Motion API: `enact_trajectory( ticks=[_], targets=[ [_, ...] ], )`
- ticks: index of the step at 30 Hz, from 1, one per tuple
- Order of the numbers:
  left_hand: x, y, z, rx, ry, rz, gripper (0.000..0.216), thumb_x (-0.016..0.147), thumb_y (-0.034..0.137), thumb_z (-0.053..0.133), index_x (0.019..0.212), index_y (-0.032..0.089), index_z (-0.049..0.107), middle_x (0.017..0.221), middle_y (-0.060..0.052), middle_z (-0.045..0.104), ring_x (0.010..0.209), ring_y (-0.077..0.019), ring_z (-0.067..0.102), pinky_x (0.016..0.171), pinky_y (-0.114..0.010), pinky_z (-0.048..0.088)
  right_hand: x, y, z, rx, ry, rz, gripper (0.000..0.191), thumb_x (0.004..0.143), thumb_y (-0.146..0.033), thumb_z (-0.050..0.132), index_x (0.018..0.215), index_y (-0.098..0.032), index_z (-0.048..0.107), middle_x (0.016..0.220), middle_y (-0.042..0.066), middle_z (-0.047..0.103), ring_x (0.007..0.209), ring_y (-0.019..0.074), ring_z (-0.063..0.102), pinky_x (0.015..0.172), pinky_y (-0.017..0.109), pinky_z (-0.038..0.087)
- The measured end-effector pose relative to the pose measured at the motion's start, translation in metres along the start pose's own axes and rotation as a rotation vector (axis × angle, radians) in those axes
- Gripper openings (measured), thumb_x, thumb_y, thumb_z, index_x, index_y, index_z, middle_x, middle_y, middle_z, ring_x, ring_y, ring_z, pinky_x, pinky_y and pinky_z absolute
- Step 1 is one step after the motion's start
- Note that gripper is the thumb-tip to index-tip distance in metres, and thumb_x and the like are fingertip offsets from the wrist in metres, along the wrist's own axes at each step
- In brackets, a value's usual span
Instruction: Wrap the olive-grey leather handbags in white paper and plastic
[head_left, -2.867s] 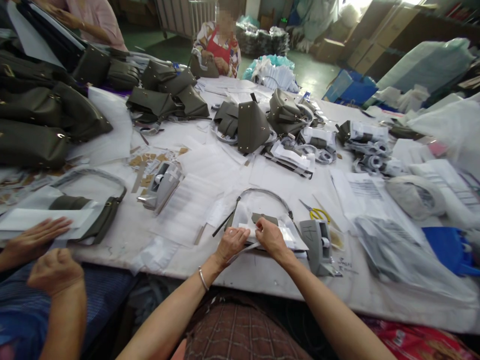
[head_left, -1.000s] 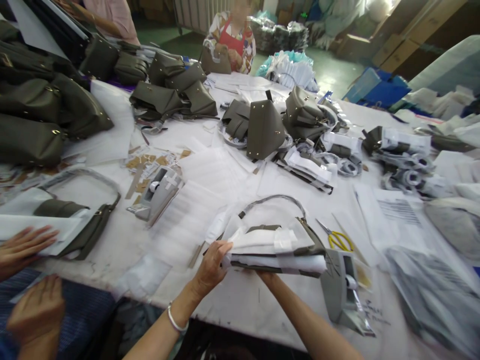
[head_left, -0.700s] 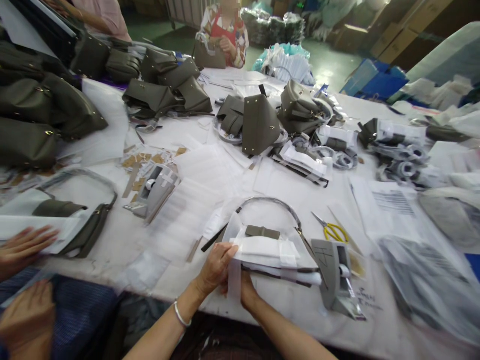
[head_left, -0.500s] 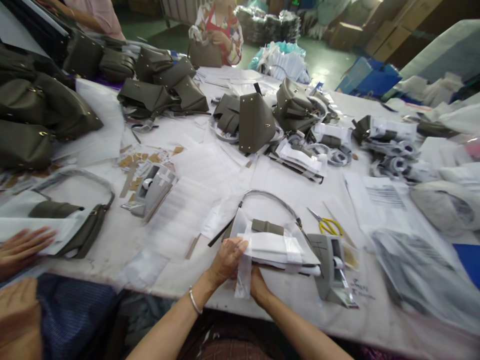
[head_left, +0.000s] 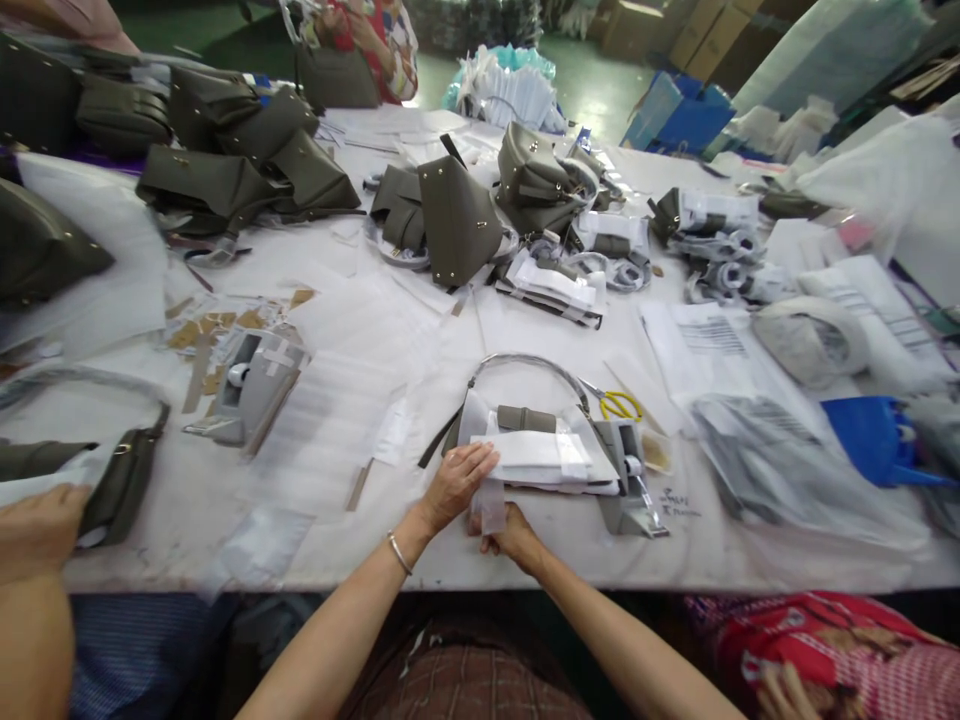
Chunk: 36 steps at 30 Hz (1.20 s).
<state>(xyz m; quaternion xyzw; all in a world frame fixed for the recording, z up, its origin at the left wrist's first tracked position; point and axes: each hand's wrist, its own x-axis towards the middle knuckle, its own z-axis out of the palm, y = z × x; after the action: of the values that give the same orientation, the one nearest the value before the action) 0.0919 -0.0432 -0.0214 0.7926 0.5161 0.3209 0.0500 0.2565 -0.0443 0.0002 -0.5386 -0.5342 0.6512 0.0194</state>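
An olive handbag (head_left: 526, 418) lies before me, partly covered by white wrapping (head_left: 525, 456), its handle (head_left: 525, 360) arching behind it. My left hand (head_left: 459, 482) rests on the wrapping at the bag's left end, fingers stretched out and lying flat. Below it, a strip of see-through tape (head_left: 493, 506) hangs down over the bag's near edge. My right hand (head_left: 517, 538) is closed on the lower end of this tape, just in front of the bag; some fingertips are hidden. A grey tape dispenser (head_left: 622, 500) stands against the bag's right end.
Yellow-handled snips (head_left: 619, 403) lie behind the dispenser. Another dispenser (head_left: 255, 380) stands to the left. Several olive bags (head_left: 461, 220) are piled across the table. A co-worker's hand (head_left: 41, 530) is on a bag at far left. Plastic bags (head_left: 780, 470) lie at right.
My left hand has flattened from a pinch at the tape onto the wrapping. My right hand has come out from under the bag's near edge to the tape's lower end. The view has swung right.
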Motion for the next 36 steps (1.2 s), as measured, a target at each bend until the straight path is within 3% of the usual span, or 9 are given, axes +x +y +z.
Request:
enact_trajectory(
  ticks=[5,12,16,23,29,36],
  targets=[
    [0.001,-0.001,-0.001,-0.02,-0.006,-0.001,0.051,0.095,0.004,0.037,0.142,0.02,0.045,0.137,-0.01,0.059,0.131,-0.0207,0.05,0.104,-0.04,0.044,-0.018,0.018,0.006,0.219,-0.077,0.071,0.035,0.068,-0.053,0.065,0.068,-0.018,0.064,0.076,0.009,0.071,0.045,0.0124,0.052,0.043,0.026,0.036],
    [-0.002,-0.004,0.002,0.005,-0.047,0.007,0.047,0.097,0.008,0.039,0.141,0.021,0.046,0.134,-0.01,0.061,0.129,-0.0203,0.053,0.104,-0.04,0.045,-0.032,0.026,0.018,0.301,-0.079,0.102,0.054,0.065,-0.069,0.065,0.07,-0.016,0.064,0.055,0.0,0.061,0.041,0.0084,0.046,0.043,0.023,0.033],
    [-0.001,-0.003,-0.001,0.018,-0.047,0.029,0.046,0.097,0.008,0.037,0.14,0.019,0.047,0.134,-0.011,0.061,0.13,-0.021,0.051,0.103,-0.039,0.044,-0.035,0.013,0.013,0.286,-0.085,0.092,0.053,0.064,-0.067,0.066,0.069,-0.014,0.065,0.062,0.002,0.066,0.041,0.0075,0.048,0.042,0.021,0.031],
    [0.012,-0.013,-0.015,0.038,-0.067,0.005,0.046,0.099,0.013,0.035,0.143,0.02,0.045,0.133,-0.011,0.06,0.126,-0.0225,0.053,0.102,-0.04,0.044,-0.024,-0.025,-0.001,0.158,-0.146,0.022,0.034,0.068,-0.049,0.065,0.066,-0.015,0.066,0.068,0.002,0.07,0.042,0.007,0.051,0.04,0.02,0.03],
    [0.014,-0.018,-0.01,0.073,-0.07,0.046,0.049,0.097,0.013,0.042,0.144,0.026,0.045,0.134,-0.01,0.059,0.127,-0.0224,0.051,0.105,-0.041,0.04,-0.021,-0.012,-0.005,0.174,-0.082,0.088,0.042,0.065,-0.057,0.065,0.067,-0.016,0.061,0.07,0.004,0.071,0.041,0.0069,0.05,0.04,0.021,0.029],
    [0.01,-0.019,-0.007,0.085,-0.083,0.059,0.067,0.084,-0.001,0.041,0.146,0.024,0.042,0.139,-0.009,0.056,0.131,-0.023,0.047,0.106,-0.041,0.04,-0.033,-0.002,0.007,0.28,-0.076,0.058,0.051,0.064,-0.067,0.064,0.067,-0.015,0.06,0.07,0.004,0.07,0.041,0.0065,0.049,0.042,0.021,0.03]
  ],
)
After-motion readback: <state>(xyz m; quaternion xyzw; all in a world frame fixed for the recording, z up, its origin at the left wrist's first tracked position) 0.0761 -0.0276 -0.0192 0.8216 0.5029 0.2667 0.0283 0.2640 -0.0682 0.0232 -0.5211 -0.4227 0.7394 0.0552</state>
